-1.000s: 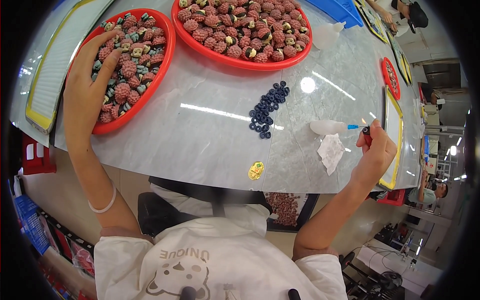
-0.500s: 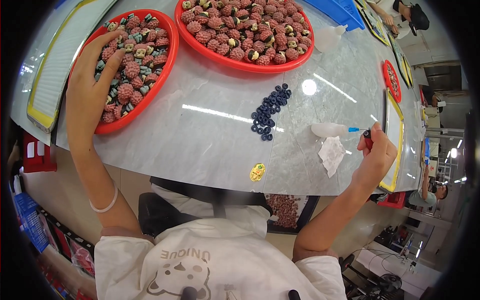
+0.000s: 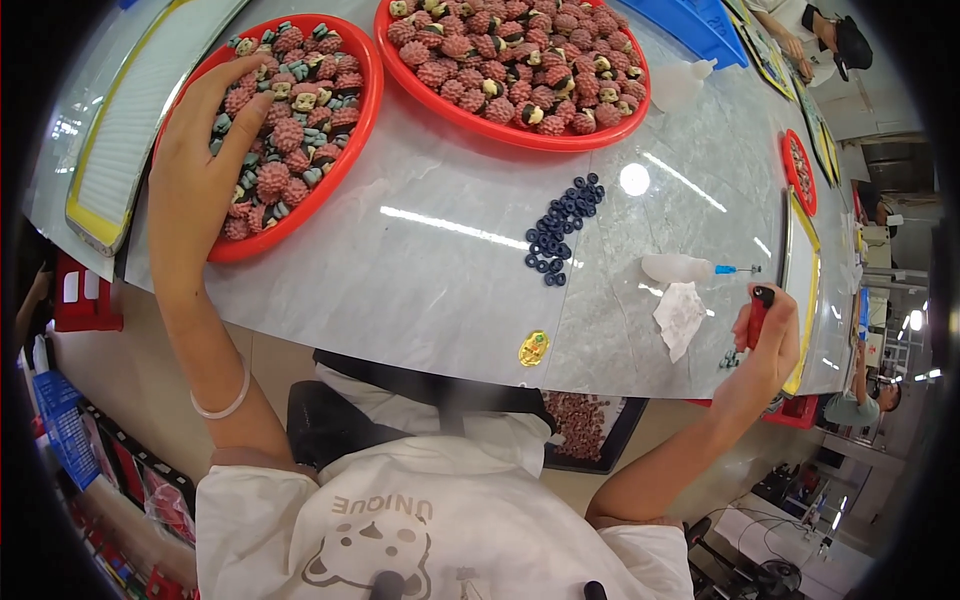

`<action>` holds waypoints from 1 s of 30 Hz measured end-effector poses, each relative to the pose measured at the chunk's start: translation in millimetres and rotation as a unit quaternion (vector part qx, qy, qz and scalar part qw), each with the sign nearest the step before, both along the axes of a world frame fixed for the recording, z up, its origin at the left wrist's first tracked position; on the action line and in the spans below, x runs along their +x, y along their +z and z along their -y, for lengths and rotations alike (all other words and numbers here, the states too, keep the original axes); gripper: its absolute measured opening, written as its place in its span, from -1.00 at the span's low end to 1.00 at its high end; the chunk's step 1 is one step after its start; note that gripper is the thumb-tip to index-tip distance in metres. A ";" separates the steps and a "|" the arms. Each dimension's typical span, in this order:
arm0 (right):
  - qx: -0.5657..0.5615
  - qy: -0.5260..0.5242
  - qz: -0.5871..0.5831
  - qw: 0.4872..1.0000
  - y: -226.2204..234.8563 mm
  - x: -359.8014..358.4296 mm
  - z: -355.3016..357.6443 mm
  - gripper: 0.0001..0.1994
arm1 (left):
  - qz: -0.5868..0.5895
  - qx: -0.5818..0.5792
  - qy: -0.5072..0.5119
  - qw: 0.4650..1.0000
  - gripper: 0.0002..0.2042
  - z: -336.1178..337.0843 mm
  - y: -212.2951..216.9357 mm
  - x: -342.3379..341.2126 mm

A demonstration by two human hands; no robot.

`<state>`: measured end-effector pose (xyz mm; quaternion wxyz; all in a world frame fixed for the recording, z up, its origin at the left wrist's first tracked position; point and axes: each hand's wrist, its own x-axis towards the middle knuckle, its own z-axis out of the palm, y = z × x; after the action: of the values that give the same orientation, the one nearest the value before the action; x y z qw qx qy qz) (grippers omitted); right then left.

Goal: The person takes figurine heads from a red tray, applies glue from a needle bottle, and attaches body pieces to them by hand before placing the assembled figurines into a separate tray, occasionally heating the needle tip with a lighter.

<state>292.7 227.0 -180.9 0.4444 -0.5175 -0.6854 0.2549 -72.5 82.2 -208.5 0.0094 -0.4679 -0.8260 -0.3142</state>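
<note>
My left hand [image 3: 195, 165] rests over the left red basket [image 3: 330, 190], fingers and thumb spread on the bumpy pink pieces [image 3: 285, 135] and grey-green bits in it. My right hand [image 3: 775, 335] is closed around a small red handle-like thing with a black end [image 3: 760, 310], near the table's right edge. Just beyond it lies a white squeeze bottle [image 3: 675, 268] with a blue needle tip, a tiny dark piece beside the needle's end. Small grey-green pieces [image 3: 730, 358] lie close to the right hand. A crumpled white tissue [image 3: 680, 320] is beside the bottle.
A bigger red basket [image 3: 560, 140] of pink pieces stands at the back. Dark blue rings [image 3: 560, 230] lie mid-table, with a gold sticker [image 3: 533, 348] near the front edge. Yellow-edged trays [image 3: 95, 225] flank both sides. Another white bottle [image 3: 680, 88] and a blue bin [image 3: 690, 25] are behind.
My right hand has drawn down toward the front edge, away from the needle tip, still holding the red thing. The left hand stays at the basket. The whole view has shifted slightly.
</note>
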 end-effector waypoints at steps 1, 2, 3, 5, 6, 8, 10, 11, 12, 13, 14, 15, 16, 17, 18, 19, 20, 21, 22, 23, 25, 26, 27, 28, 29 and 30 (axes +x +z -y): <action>-0.003 0.000 -0.004 1.000 -1.3 1.6 5.8 -0.65 | -0.003 -0.003 0.000 1.000 -0.67 -0.7 -0.3 0.7; -0.017 0.041 -0.014 0.999 -1.5 1.7 11.7 -0.69 | -0.006 -0.007 -0.001 1.000 -0.67 -1.5 -0.2 1.4; -0.032 0.081 -0.026 0.996 -1.4 0.5 17.0 -0.71 | -0.011 -0.011 -0.001 1.000 -0.67 -2.2 0.5 2.0; -0.082 0.185 -0.009 0.979 1.3 -7.8 29.1 -0.67 | -0.018 -0.018 -0.001 1.000 -0.67 -0.8 1.1 1.7; -0.115 0.226 -0.012 0.967 0.6 -12.5 35.4 -0.66 | -0.022 -0.022 -0.001 1.000 -0.67 0.0 2.2 1.5; -0.144 0.287 0.019 0.947 -1.3 -26.1 47.0 -0.63 | -0.032 -0.028 -0.003 0.999 -0.67 0.1 1.2 0.8; -0.198 0.326 -0.003 0.924 -3.4 -38.9 50.9 -0.62 | -0.045 -0.035 -0.003 0.998 -0.67 0.0 0.5 -0.1; -0.221 0.369 0.010 0.903 -4.5 -49.2 51.9 -0.64 | -0.053 -0.038 -0.003 0.998 -0.67 -0.4 -0.1 -0.6; -0.243 0.410 0.023 0.879 -6.1 -59.4 53.1 -0.65 | -0.061 -0.041 -0.003 0.997 -0.67 -0.9 -0.7 -1.1; -0.242 0.414 0.015 0.878 -8.1 -69.9 54.8 -0.65 | -0.068 -0.045 -0.002 0.997 -0.67 -0.2 0.3 -0.5; -0.199 0.427 0.024 0.882 -9.9 -81.2 56.8 -0.63 | -0.075 -0.048 -0.001 0.996 -0.67 0.3 1.0 0.1; -0.156 0.439 0.032 0.884 -11.4 -90.8 58.7 -0.61 | -0.081 -0.050 0.000 0.995 -0.67 0.5 1.5 0.6; -0.113 0.449 0.041 0.886 -11.3 -95.3 59.5 -0.59 | -0.088 -0.053 0.000 0.995 -0.67 0.5 2.2 0.5; -0.112 0.450 0.034 0.885 -10.9 -96.0 60.0 -0.59 | -0.093 -0.055 0.001 0.994 -0.67 0.3 2.5 0.5; -0.113 0.461 0.042 0.879 -10.5 -95.1 60.6 -0.59 | -0.099 -0.057 0.001 0.993 -0.66 -0.1 2.4 0.4; -0.113 0.473 0.051 0.872 -11.0 -94.4 61.4 -0.59 | -0.103 -0.059 0.001 0.993 -0.66 1.0 2.8 0.7; -0.112 0.475 0.046 0.872 -10.4 -91.7 60.8 -0.59 | -0.108 -0.061 0.002 0.992 -0.66 1.9 2.9 1.1; -0.109 0.463 0.042 0.879 -8.9 -86.1 58.6 -0.63 | -0.112 -0.063 0.003 0.992 -0.66 2.7 2.7 1.5; -0.106 0.449 0.040 0.886 -8.0 -79.1 56.1 -0.66 | -0.115 -0.063 0.003 0.991 -0.66 2.3 4.1 2.8; -0.084 0.432 0.029 0.898 -9.8 -70.0 53.2 -0.71 | -0.117 -0.064 0.003 0.991 -0.66 2.4 4.4 3.0; -0.033 0.378 0.013 0.925 -14.7 -46.2 47.5 -0.78 | -0.120 -0.065 0.004 0.991 -0.66 2.4 5.3 3.6; -0.005 0.343 0.007 0.939 -17.5 -34.8 44.9 -0.80 | -0.121 -0.065 0.004 0.991 -0.66 2.9 6.3 3.8; -0.005 0.344 0.006 0.939 -22.6 -27.4 42.6 -0.80 | -0.121 -0.066 0.005 0.990 -0.66 3.5 7.3 4.2; 0.020 0.244 -0.045 0.969 -29.1 -21.3 41.0 -0.79 | -0.122 -0.066 0.005 0.990 -0.66 3.8 6.7 3.0; 0.044 0.139 -0.095 0.985 -33.0 -17.2 39.0 -0.78 | -0.122 -0.067 0.005 0.990 -0.66 4.1 6.3 2.1; 0.044 0.140 -0.097 0.984 -34.2 -14.0 36.4 -0.78 | -0.123 -0.067 0.005 0.990 -0.66 4.4 6.1 1.5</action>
<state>278.6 190.6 -215.1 0.4909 -0.3695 -0.7151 0.3333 -71.0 77.8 -202.4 0.0810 -0.4984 -0.8401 -0.1980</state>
